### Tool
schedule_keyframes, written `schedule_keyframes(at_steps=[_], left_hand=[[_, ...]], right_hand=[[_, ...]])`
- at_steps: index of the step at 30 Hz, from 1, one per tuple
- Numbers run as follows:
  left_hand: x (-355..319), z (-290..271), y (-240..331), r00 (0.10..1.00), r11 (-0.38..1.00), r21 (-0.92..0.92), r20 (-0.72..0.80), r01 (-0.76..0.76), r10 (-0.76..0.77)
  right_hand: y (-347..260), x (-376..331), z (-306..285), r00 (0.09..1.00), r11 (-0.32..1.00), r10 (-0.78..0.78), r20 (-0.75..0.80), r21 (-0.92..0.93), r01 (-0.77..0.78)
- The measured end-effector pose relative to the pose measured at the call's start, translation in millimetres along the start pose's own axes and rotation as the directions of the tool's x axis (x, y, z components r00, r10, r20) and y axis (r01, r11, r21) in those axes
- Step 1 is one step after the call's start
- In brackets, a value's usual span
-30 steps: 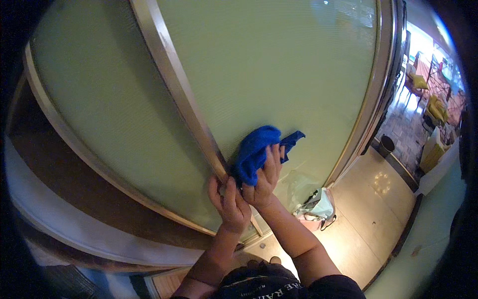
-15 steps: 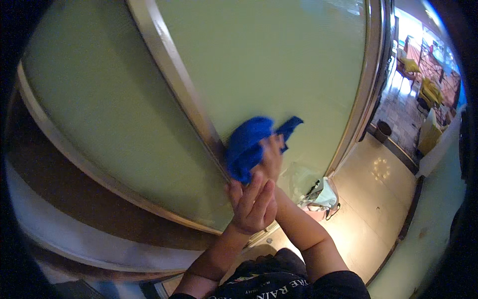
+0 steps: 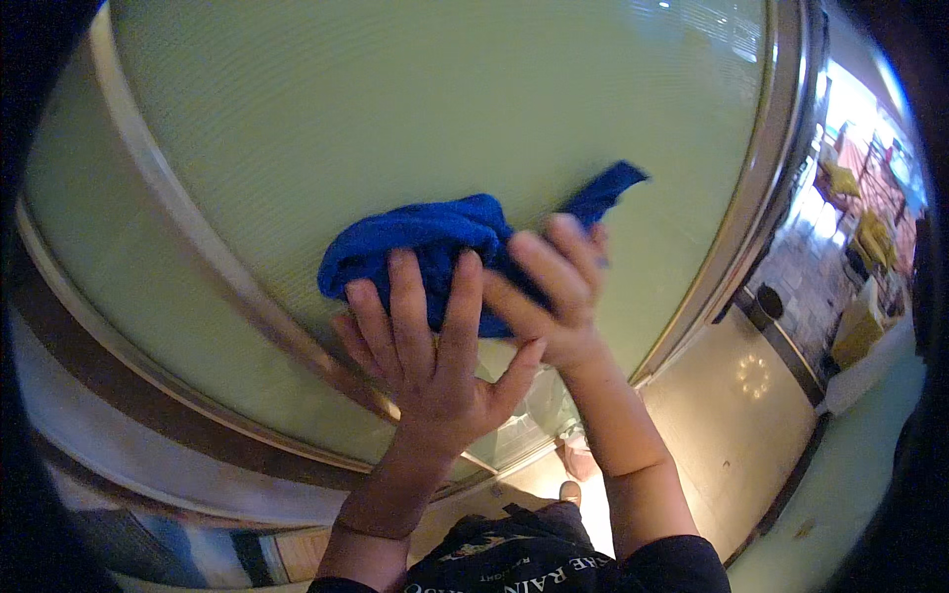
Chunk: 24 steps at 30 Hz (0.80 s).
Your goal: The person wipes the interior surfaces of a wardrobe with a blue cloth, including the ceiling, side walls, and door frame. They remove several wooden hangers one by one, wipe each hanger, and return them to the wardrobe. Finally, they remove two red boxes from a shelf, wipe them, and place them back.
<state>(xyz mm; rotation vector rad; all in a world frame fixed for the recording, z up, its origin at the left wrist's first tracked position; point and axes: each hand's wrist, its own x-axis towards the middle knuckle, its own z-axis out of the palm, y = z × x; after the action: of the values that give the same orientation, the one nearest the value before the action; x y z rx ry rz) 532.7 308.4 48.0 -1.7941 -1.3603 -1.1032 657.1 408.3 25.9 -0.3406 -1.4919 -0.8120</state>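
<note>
A bunched blue cloth (image 3: 435,242) is pressed against a pale green frosted glass panel (image 3: 474,109). My right hand (image 3: 549,287) lies flat on the cloth's right part, fingers spread over it. My left hand (image 3: 430,351) rests beside it, fingers splayed, its fingertips on the cloth's lower edge and the palm over the glass near a metal frame strip (image 3: 227,267). A loose corner of the cloth (image 3: 613,183) sticks out to the upper right.
A metal frame (image 3: 761,188) borders the glass on the right. Below lies a shiny tiled floor (image 3: 732,415). A dark bin (image 3: 766,301) stands by the wall, and yellow chairs (image 3: 870,232) show far right. A brown ledge (image 3: 119,395) runs at lower left.
Both hands and the cloth have moved closer and higher in view. My left hand, earlier below the cloth on the frame, now reaches its fingers onto the cloth's lower edge.
</note>
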Motion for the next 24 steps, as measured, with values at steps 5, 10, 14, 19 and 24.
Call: schedule_keyframes(at_steps=[5, 10, 14, 19, 24], left_hand=[[-63, 44, 14, 0.997, 0.982, 0.189, 0.062, 0.029, -0.041], [-113, 70, 38, 0.964, 0.970, 0.184, 0.185, 0.158, -0.192], [-65, 69, 54, 0.983, 0.961, 0.241, 0.091, 0.136, -0.162], [18, 71, 78, 0.997, 0.963, 0.260, 0.016, 0.072, -0.078], [-43, 119, 86, 0.999, 0.982, 0.187, -0.039, 0.028, -0.021]], right_hand=[[15, -59, -23, 0.963, 0.975, 0.197, 0.182, 0.066, -0.212], [14, -126, -50, 0.934, 0.962, 0.142, 0.328, 0.178, -0.209], [66, -76, -34, 0.984, 0.989, 0.117, 0.136, 0.079, -0.129], [108, 5, -43, 0.956, 0.957, 0.289, 0.045, 0.021, -0.290], [101, -76, -61, 0.918, 0.934, 0.356, 0.173, -0.039, -0.355]])
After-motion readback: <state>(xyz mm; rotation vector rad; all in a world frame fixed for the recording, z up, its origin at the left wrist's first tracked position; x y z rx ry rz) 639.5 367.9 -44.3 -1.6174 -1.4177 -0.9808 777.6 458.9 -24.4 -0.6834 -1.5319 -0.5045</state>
